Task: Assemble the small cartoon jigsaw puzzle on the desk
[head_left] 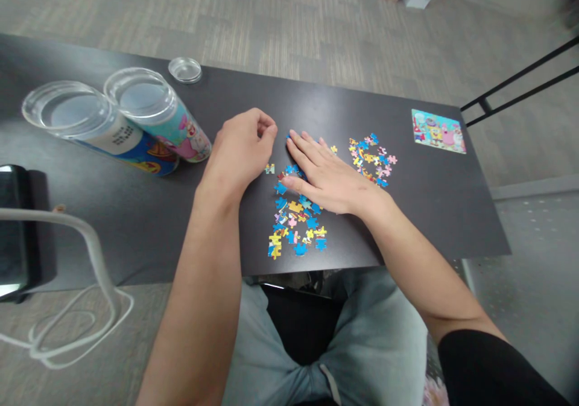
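Observation:
Loose jigsaw puzzle pieces (pixel 296 207), mostly blue, yellow and pink, lie scattered on the dark table in front of me. My right hand (pixel 323 171) lies flat over the upper part of this pile, fingers stretched out and palm down, covering some pieces. Left of it, my left hand (pixel 246 146) rests on the table with its fingers curled and thumb against the index finger; whatever the fingertips hold, if anything, is hidden. Close by its thumb sits a small pale piece (pixel 270 169). A second cluster of puzzle pieces (pixel 371 158) lies beyond my right wrist.
Two clear-lidded printed canisters (pixel 156 113) stand at the left, near a round clear lid (pixel 185 69). A colourful picture card (pixel 438 131) lies at the far right of the table (pixel 434 213). A black device (pixel 18 231) and a white cable (pixel 85 231) are at the left edge.

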Action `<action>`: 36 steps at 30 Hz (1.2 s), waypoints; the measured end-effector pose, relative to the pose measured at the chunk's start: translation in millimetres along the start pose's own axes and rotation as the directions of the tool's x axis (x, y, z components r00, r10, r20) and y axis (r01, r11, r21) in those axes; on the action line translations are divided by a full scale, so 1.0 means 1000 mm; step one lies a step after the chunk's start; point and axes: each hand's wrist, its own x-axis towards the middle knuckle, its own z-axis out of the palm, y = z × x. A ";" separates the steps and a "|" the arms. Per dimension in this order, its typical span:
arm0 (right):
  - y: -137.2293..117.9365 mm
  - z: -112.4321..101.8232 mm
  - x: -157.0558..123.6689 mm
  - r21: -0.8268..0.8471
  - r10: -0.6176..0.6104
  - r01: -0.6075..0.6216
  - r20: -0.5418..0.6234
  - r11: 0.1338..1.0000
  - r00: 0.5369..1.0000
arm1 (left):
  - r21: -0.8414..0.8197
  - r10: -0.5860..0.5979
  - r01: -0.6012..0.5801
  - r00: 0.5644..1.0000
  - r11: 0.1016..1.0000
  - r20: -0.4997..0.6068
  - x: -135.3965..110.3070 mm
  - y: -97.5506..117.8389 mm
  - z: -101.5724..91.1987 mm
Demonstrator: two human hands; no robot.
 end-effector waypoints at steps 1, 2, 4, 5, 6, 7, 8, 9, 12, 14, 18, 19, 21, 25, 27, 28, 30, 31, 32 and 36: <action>0.004 -0.001 -0.003 0.006 0.019 -0.019 -0.003 1.000 1.000 | -0.008 0.000 0.000 1.000 1.000 0.007 0.000 -0.001 0.000; 0.009 -0.002 -0.008 0.005 0.038 -0.038 -0.009 0.999 0.999 | -0.015 -0.001 0.001 1.000 1.000 0.016 0.001 -0.002 0.000; 0.019 -0.003 -0.018 -0.019 0.072 -0.072 -0.033 0.997 0.997 | -0.023 -0.004 0.005 0.999 1.000 0.041 0.001 -0.003 0.000; 0.024 -0.004 -0.023 -0.036 0.086 -0.088 -0.047 0.995 0.995 | -0.025 -0.004 0.006 0.999 1.000 0.052 0.001 -0.004 -0.001; 0.030 -0.005 -0.029 -0.053 0.103 -0.106 -0.062 0.993 0.993 | -0.026 -0.003 0.004 0.998 1.000 0.061 0.001 -0.004 -0.001; 0.035 -0.006 -0.035 -0.067 0.124 -0.129 -0.077 0.989 0.989 | -0.028 0.001 0.001 0.998 1.000 0.070 0.002 -0.004 -0.001; 0.040 -0.008 -0.041 -0.081 0.149 -0.156 -0.092 0.984 0.985 | -0.030 0.005 -0.003 0.997 1.000 0.080 0.002 -0.004 -0.001; 0.045 -0.009 -0.046 -0.097 0.175 -0.185 -0.103 0.978 0.979 | -0.034 0.009 -0.006 0.996 0.999 0.090 0.002 -0.003 -0.001; 0.054 -0.014 -0.061 -0.154 0.242 -0.260 -0.127 0.953 0.962 | -0.041 0.012 -0.007 0.994 0.999 0.112 0.002 -0.001 -0.001; 0.056 -0.016 -0.071 -0.195 0.260 -0.289 -0.161 0.937 0.952 | -0.048 0.009 -0.003 0.993 0.999 0.120 0.002 -0.001 -0.002; 0.054 -0.010 -0.103 -0.256 0.313 -0.379 -0.263 0.889 0.913 | -0.060 0.013 -0.005 0.991 0.998 0.133 0.001 -0.002 -0.003; 0.054 -0.007 -0.112 -0.256 0.353 -0.427 -0.288 0.867 0.890 | -0.055 0.012 -0.005 0.990 0.998 0.142 0.001 -0.002 -0.004; 0.054 0.000 -0.125 -0.224 0.453 -0.536 -0.335 0.814 0.826 | -0.044 0.015 -0.008 0.988 0.999 0.156 0.001 -0.003 -0.004; 0.059 0.006 -0.123 -0.151 0.550 -0.639 -0.384 0.754 0.741 | -0.038 0.025 -0.019 0.987 0.999 0.157 -0.001 -0.004 -0.005; 0.063 0.003 -0.108 -0.135 0.527 -0.613 -0.390 0.779 0.755 | -0.038 0.031 -0.026 0.989 0.999 0.146 -0.003 -0.005 -0.005; 0.064 0.001 -0.099 -0.115 0.510 -0.592 -0.396 0.797 0.764 | -0.042 0.041 -0.035 0.990 0.999 0.136 -0.005 -0.006 -0.005; 0.067 -0.006 -0.081 -0.067 0.459 -0.518 -0.376 0.853 0.805 | -0.047 0.062 -0.057 0.992 0.997 0.114 -0.008 -0.008 -0.004; 0.069 -0.009 -0.073 -0.041 0.443 -0.493 -0.381 0.869 0.812 | -0.046 0.073 -0.068 0.991 0.997 0.108 -0.010 -0.008 -0.005; 0.070 -0.012 -0.067 -0.020 0.433 -0.475 -0.376 0.880 0.819 | -0.042 0.080 -0.076 0.991 0.996 0.108 -0.013 -0.009 -0.005; 0.076 -0.020 -0.047 0.017 0.439 -0.470 -0.389 0.882 0.810 | -0.034 0.109 -0.105 0.983 0.994 0.148 -0.027 -0.007 -0.013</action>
